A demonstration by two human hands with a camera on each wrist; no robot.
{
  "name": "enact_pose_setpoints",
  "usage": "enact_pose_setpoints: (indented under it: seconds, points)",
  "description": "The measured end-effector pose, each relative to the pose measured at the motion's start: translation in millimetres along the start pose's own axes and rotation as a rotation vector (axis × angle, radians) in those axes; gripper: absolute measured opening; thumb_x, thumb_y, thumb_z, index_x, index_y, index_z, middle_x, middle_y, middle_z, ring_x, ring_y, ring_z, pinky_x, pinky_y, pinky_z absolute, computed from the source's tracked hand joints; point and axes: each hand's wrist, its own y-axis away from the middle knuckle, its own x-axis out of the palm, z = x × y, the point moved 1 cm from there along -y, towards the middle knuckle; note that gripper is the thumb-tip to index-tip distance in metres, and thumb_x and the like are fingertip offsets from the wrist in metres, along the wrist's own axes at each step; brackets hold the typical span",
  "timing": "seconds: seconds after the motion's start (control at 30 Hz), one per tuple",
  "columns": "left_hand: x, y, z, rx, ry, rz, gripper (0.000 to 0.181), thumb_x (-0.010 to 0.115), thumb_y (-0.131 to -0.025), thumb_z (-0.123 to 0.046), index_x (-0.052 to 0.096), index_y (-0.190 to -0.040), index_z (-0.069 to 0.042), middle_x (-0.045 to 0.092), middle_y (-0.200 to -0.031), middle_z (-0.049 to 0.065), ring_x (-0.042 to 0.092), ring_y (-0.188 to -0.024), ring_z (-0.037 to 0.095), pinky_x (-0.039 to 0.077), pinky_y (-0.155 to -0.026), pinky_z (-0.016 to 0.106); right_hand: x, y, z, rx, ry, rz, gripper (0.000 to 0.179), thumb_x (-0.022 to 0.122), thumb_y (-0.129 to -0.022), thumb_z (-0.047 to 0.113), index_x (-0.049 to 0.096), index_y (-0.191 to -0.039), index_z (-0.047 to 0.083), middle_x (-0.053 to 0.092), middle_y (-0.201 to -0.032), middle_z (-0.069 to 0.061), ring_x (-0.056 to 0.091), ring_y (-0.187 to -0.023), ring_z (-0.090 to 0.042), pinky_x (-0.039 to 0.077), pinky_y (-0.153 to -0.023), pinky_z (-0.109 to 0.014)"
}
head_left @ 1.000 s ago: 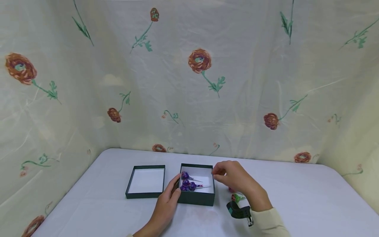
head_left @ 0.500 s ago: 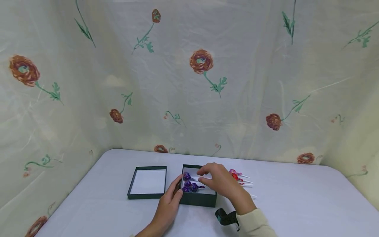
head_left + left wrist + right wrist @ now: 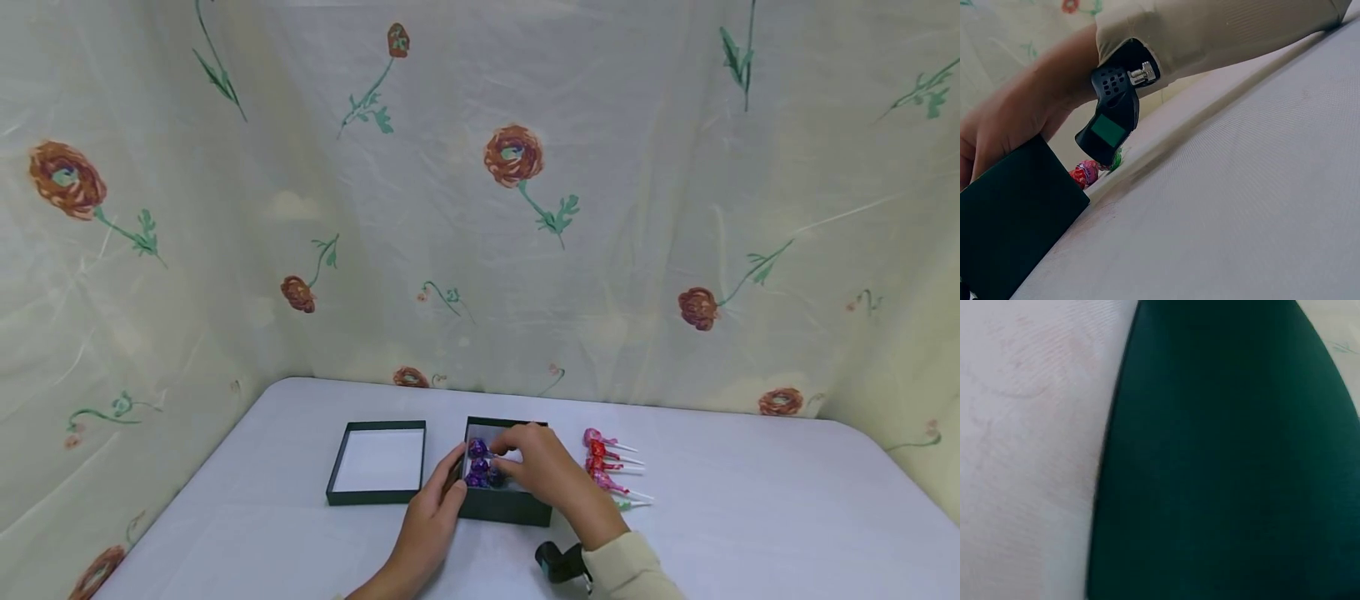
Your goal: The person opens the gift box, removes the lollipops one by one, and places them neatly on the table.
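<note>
In the head view, my left hand grips the left side of a dark green box, its thumb at the near left corner. Several purple-wrapped lollipops lie inside along the left wall. My right hand reaches in over the right side, with bent fingers and thumb right at the lollipops' sticks. Whether they pinch a stick I cannot tell. The left wrist view has the right hand bent over the wall of the box. Dark green box wall fills most of the right wrist view.
A shallow green-edged lid with a white inside lies left of the box. To the right, several pink and red lollipops and a green one lie on the white table. Behind hangs a flowered curtain.
My right hand has moved left from the box's right edge, down into it among the purple lollipops. The lollipops on the right have come into sight. My left hand keeps its hold on the box.
</note>
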Motion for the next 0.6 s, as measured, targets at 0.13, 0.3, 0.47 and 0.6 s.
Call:
enact_pose_setpoints:
  seconds: [0.13,0.3,0.47,0.6]
  points:
    - [-0.5,0.0,0.3,-0.005,0.006,0.001,0.046,0.04,-0.103,-0.022,0.036,-0.149,-0.025,0.033,-0.154,0.007,0.033,-0.139,0.028,0.033,-0.109,0.047,1.3,0.1,0.0,0.036,-0.014,0.033,0.013,0.073,-0.085,0.011,0.075,-0.097,0.006,0.072,-0.094,-0.004,0.066,-0.09,-0.019,0.056,-0.083,-0.041]
    - [-0.2,0.2,-0.3,-0.01,0.014,-0.005,0.046,0.041,-0.103,-0.023,0.037,-0.149,-0.026,0.033,-0.154,0.006,0.033,-0.14,0.028,0.033,-0.109,0.048,1.1,-0.2,1.6,0.033,0.009,0.048,0.015,0.077,-0.081,0.011,0.075,-0.095,0.004,0.072,-0.09,-0.006,0.065,-0.084,-0.02,0.057,-0.078,-0.039]
    - [0.7,-0.1,-0.9,-0.012,0.015,-0.011,0.046,0.041,-0.103,-0.022,0.037,-0.148,-0.027,0.033,-0.154,0.005,0.032,-0.14,0.027,0.033,-0.109,0.047,0.5,-0.2,3.4,0.07,0.043,0.083,0.017,0.078,-0.08,0.013,0.076,-0.095,0.004,0.072,-0.089,-0.006,0.063,-0.083,-0.02,0.053,-0.08,-0.041]
    - [1.1,-0.1,-1.6,-0.014,0.014,-0.013,0.046,0.041,-0.103,-0.022,0.037,-0.148,-0.026,0.033,-0.154,0.005,0.032,-0.14,0.027,0.033,-0.109,0.047,0.2,-0.5,5.4,0.106,0.079,0.114,0.02,0.078,-0.08,0.016,0.076,-0.096,0.005,0.073,-0.09,-0.005,0.062,-0.087,-0.022,0.045,-0.087,-0.048]
